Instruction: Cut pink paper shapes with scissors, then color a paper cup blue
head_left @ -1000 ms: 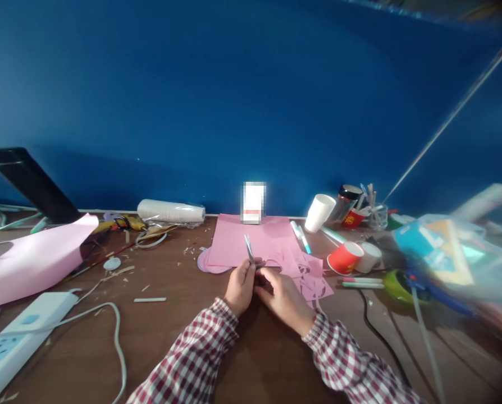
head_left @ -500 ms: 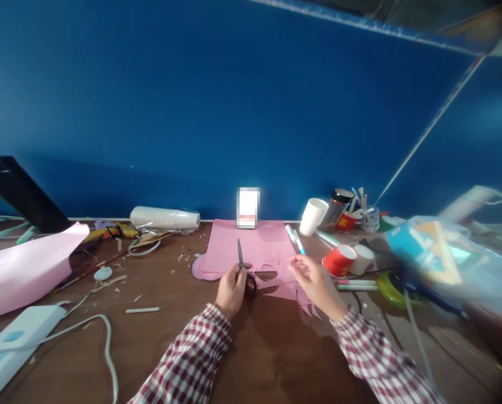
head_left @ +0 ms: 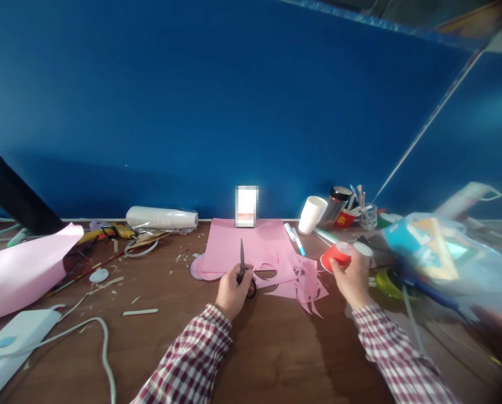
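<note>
My left hand (head_left: 233, 289) is closed round the dark handles of a pair of scissors (head_left: 242, 262), blades together and pointing away from me over a pink paper sheet (head_left: 246, 244). Cut pink scraps (head_left: 304, 280) lie to the right of it. My right hand (head_left: 351, 278) has its fingers wrapped on a red paper cup (head_left: 334, 255) lying on its side, beside a white cup (head_left: 363, 248). Both sleeves are red and white check.
A brown table (head_left: 272, 353) carries a sleeve of white cups (head_left: 161, 217), a curled pink sheet (head_left: 19, 269), a white power strip (head_left: 7, 345) with its cable, pens (head_left: 295, 235), an upturned white cup (head_left: 312, 214), a jar of tools (head_left: 354, 210) and a plastic bag (head_left: 445, 255). A blue wall stands behind.
My right hand left the scissors and the pink scraps, swept right and closed on the red cup. My left hand kept the scissors and lowered them slightly.
</note>
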Demonstrator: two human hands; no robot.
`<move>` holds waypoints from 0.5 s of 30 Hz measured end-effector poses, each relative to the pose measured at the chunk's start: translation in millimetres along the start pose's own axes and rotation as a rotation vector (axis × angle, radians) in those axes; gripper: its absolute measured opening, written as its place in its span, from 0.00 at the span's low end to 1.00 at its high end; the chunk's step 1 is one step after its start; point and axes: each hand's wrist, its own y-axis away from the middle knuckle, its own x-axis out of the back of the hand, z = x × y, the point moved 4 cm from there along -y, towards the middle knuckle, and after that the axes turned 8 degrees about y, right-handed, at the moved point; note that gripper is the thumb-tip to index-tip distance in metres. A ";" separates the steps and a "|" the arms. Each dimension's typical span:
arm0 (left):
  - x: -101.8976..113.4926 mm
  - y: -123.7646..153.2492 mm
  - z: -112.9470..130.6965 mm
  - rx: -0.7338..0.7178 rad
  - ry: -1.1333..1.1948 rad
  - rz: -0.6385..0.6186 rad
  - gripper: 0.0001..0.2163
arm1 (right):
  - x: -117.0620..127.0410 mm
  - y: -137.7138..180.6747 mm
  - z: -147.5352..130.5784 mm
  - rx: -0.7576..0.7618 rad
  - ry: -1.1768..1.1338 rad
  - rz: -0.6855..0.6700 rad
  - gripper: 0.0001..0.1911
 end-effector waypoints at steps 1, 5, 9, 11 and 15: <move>-0.1 0.4 0.3 0.006 -0.001 -0.001 0.13 | -7.0 -1.5 0.0 0.024 0.002 -0.039 0.26; -0.7 1.2 2.3 0.013 -0.038 -0.012 0.14 | -31.5 -6.6 -13.8 0.103 -0.036 -0.087 0.25; -0.3 0.0 1.1 0.009 -0.040 -0.016 0.14 | -47.3 -18.4 -33.9 0.120 -0.069 -0.098 0.26; -0.3 -0.4 -0.3 0.005 -0.028 -0.022 0.14 | -51.1 -23.1 -41.2 0.107 -0.073 -0.126 0.27; 0.2 -0.5 -1.5 -0.001 -0.015 -0.019 0.14 | -49.6 -21.5 -46.2 0.066 -0.060 -0.142 0.33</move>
